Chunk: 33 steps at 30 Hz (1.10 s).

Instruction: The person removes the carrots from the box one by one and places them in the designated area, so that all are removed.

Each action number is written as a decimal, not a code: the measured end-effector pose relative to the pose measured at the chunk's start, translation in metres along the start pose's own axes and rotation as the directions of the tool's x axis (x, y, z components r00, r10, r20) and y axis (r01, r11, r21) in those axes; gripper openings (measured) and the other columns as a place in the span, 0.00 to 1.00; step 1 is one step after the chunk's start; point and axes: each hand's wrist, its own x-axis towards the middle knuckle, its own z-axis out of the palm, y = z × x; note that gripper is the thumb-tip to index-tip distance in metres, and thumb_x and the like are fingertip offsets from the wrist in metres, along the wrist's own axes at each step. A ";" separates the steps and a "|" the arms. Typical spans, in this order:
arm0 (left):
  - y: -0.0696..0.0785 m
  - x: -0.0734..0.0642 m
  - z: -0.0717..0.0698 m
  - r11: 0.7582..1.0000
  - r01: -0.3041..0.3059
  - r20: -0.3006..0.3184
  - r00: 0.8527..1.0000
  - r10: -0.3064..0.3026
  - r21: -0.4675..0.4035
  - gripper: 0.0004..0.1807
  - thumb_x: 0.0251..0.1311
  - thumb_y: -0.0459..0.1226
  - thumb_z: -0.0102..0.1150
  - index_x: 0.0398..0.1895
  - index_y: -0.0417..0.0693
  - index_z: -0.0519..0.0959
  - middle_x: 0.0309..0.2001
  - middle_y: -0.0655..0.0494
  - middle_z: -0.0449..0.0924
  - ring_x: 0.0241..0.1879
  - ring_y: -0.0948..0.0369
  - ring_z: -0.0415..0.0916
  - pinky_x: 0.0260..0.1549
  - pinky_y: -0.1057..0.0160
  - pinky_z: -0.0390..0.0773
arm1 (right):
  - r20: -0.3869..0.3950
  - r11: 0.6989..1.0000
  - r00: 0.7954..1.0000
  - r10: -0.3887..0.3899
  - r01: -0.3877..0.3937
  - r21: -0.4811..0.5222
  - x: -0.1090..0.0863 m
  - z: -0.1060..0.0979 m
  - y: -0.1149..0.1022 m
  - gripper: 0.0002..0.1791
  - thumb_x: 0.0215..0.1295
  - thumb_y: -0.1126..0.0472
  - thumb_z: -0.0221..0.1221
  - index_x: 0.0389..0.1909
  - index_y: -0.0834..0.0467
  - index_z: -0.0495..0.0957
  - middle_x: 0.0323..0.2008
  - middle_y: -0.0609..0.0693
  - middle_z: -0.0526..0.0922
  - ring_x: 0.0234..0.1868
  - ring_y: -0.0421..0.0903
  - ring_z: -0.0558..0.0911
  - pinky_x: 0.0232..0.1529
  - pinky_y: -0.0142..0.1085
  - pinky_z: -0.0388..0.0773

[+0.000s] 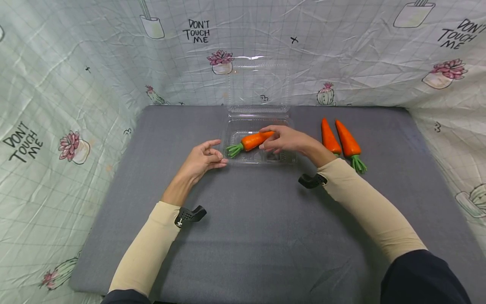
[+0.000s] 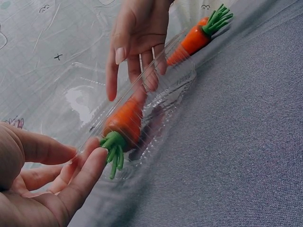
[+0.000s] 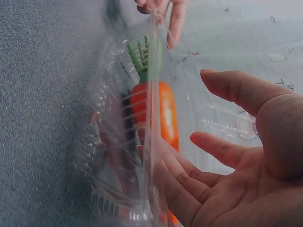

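Note:
A clear plastic clamshell box (image 1: pixel 243 123) stands at the back middle of the table, its transparent lid (image 1: pixel 258 86) raised against the curtain. In its tray lies an orange carrot (image 1: pixel 251 142) with green stems toward the left. My left hand (image 1: pixel 200 162) pinches the box's left rim between thumb and fingers, close to the carrot's stems (image 2: pixel 115 144). Over the box's right side is my right hand (image 1: pixel 288 139), fingers loosely extended beside the carrot's narrow end. In the right wrist view, its thumb stands well apart from the carrot (image 3: pixel 169 118), and the lower fingers are partly behind plastic.
Two more carrots, one on the left (image 1: pixel 329 137) and one on the right (image 1: pixel 348 139), lie right of the box, partly behind my right forearm. A grey cloth covers the table (image 1: pixel 243 236). A printed curtain (image 1: pixel 341 50) hangs close behind and at both sides.

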 end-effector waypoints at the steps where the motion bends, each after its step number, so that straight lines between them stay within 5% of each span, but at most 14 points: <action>1: 0.000 0.000 0.000 1.000 0.000 -0.001 1.000 0.000 -0.001 0.35 0.69 0.21 0.53 0.78 0.41 0.59 0.34 0.50 0.78 0.50 0.38 0.83 0.52 0.50 0.85 | 0.001 1.000 1.000 0.002 -0.002 -0.001 0.001 0.001 0.000 0.39 0.70 0.57 0.64 0.78 0.57 0.58 0.63 0.65 0.76 0.61 0.63 0.80 0.63 0.57 0.78; 23: -0.001 0.001 0.000 1.000 -0.007 0.004 1.000 0.007 0.001 0.34 0.70 0.21 0.52 0.78 0.41 0.59 0.34 0.50 0.78 0.47 0.41 0.84 0.53 0.48 0.85 | 0.016 0.995 0.995 0.097 -0.097 0.013 0.020 0.018 -0.002 0.47 0.69 0.57 0.65 0.82 0.50 0.49 0.63 0.63 0.75 0.58 0.59 0.83 0.61 0.53 0.81; 33: -0.001 0.002 0.000 1.000 -0.008 0.005 1.000 0.008 -0.004 0.35 0.69 0.20 0.52 0.78 0.40 0.58 0.33 0.50 0.78 0.43 0.46 0.86 0.54 0.45 0.83 | 0.000 0.996 0.996 0.092 -0.092 0.019 0.031 0.022 0.003 0.47 0.69 0.64 0.64 0.82 0.53 0.47 0.62 0.65 0.76 0.53 0.59 0.85 0.57 0.51 0.84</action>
